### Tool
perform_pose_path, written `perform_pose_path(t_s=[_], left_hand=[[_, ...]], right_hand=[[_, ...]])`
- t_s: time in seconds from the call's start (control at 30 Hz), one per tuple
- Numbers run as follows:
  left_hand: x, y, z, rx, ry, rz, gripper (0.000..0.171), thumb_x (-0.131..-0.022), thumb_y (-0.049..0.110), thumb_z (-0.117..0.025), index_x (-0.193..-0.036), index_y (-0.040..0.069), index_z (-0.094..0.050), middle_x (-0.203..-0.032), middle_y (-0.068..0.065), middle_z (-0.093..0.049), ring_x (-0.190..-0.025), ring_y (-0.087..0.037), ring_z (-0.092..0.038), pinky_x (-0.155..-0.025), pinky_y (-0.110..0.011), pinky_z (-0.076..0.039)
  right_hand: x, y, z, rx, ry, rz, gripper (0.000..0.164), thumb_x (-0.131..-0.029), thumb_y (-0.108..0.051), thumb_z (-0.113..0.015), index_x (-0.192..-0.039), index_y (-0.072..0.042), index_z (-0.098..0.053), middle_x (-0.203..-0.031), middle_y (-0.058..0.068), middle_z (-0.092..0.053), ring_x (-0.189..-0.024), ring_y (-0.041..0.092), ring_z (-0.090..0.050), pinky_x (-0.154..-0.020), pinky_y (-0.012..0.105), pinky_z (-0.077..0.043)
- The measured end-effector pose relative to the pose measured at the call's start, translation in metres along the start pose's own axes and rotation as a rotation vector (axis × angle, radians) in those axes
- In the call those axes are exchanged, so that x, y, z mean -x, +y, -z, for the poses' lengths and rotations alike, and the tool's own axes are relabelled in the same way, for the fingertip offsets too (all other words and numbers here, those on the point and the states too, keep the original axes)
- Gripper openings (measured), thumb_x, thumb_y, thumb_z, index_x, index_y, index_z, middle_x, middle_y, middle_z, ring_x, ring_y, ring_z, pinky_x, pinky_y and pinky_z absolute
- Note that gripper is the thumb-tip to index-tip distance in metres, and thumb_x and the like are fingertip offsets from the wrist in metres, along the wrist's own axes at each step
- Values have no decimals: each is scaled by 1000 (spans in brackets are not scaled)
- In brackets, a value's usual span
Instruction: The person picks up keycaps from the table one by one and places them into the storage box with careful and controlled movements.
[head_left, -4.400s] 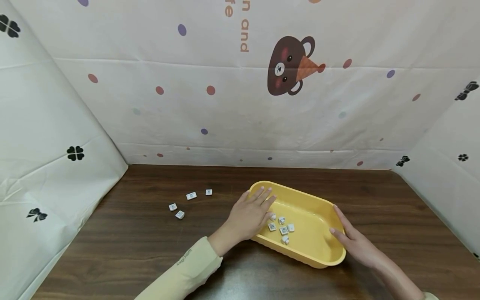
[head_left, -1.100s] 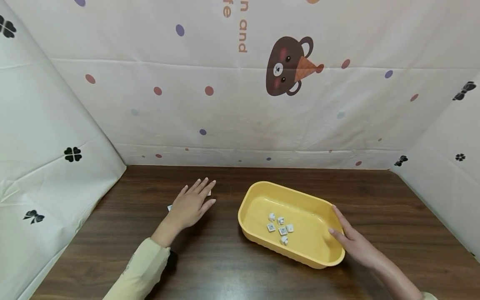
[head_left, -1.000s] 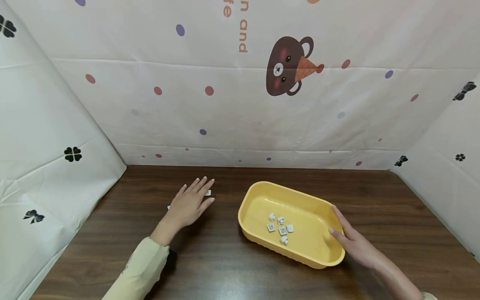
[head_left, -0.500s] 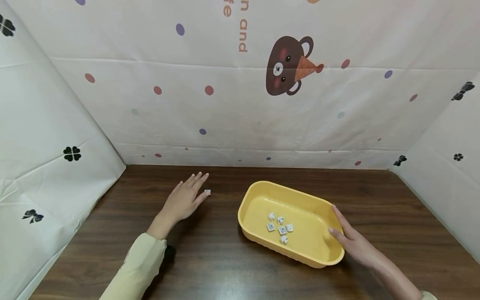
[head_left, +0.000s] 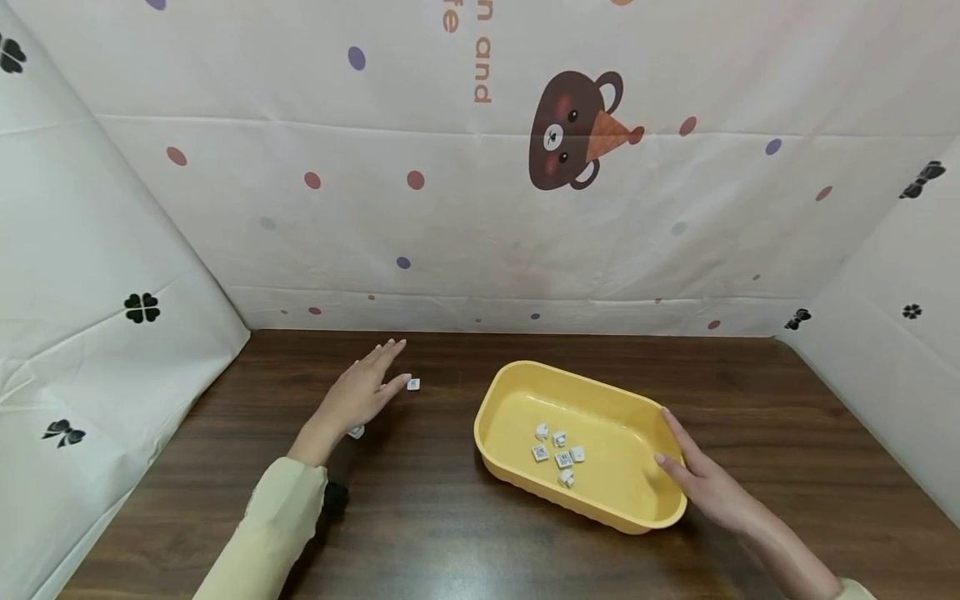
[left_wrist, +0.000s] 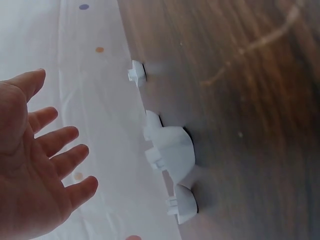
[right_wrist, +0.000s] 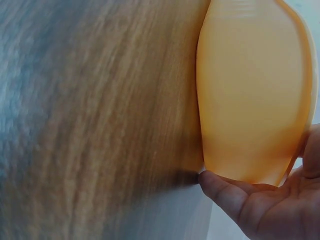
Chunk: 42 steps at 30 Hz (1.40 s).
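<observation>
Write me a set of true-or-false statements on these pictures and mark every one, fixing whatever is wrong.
1. The right hand holds one end of the yellow tray. True.
2. There is nothing inside the tray. False: six small white pieces lie in it.
3. A white piece lies on the wooden table, outside the tray. True.
4. The left hand grips a white piece. False: the left hand holds nothing.
5. The bear on the backdrop wears a green hat. False: its hat is orange.
</observation>
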<state>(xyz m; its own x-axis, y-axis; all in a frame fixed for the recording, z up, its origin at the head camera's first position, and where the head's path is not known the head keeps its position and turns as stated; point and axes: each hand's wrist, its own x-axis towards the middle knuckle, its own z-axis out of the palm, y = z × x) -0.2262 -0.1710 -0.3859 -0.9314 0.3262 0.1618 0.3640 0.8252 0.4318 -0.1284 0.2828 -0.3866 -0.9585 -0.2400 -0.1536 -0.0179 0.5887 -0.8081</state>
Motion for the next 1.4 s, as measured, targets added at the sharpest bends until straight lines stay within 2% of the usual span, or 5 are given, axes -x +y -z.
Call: perform_pose_path(t_s=[0.2, 0.4, 0.57, 1.13, 1.4], left_hand=[[0, -7, 0, 70, -30, 39, 60, -95, 33, -48, -145, 10, -24, -147, -17, -24, -133, -36, -22, -101, -56, -25], [1, -13, -1, 124, -45, 68, 60, -94, 33, -50, -144, 11, -25, -147, -18, -25, -131, -37, -28, -100, -55, -28], [1, -17, -3, 207, -69, 102, 61, -93, 32, -51, -144, 10, -26, -146, -17, -27, -129, -37, -31, -99, -55, -29], [-1, -31, -5, 366, -76, 130, 52, -92, 18, -54, -137, 0, -35, -136, -22, -40, -123, -39, -38, -96, -53, -34], [-3, -39, -7, 452, -129, 180, 48, -92, 13, -54, -135, -2, -37, -134, -23, -41, -122, -39, -39, -96, -51, -35]], right_hand=[[-1, 0, 0, 8, -4, -5, 70, -97, -29, -43, -147, -16, 4, -150, 20, 4, -132, 43, -2, -103, 18, -12], [-2, -1, 1, 4, -10, -13, 71, -97, -30, -43, -147, -19, 6, -150, 21, 6, -132, 44, 0, -103, 54, -8], [-2, 0, 1, -3, -23, -16, 71, -97, -29, -43, -147, -17, 7, -149, 23, 7, -132, 45, 1, -98, 63, -9], [-2, 0, 1, 17, -13, -9, 71, -97, -29, -43, -147, -16, 6, -149, 23, 6, -132, 47, -1, -97, 64, -11], [-2, 0, 1, -12, -19, -21, 72, -97, -29, -43, -147, -17, 7, -149, 23, 7, -132, 47, 2, -97, 66, -8]])
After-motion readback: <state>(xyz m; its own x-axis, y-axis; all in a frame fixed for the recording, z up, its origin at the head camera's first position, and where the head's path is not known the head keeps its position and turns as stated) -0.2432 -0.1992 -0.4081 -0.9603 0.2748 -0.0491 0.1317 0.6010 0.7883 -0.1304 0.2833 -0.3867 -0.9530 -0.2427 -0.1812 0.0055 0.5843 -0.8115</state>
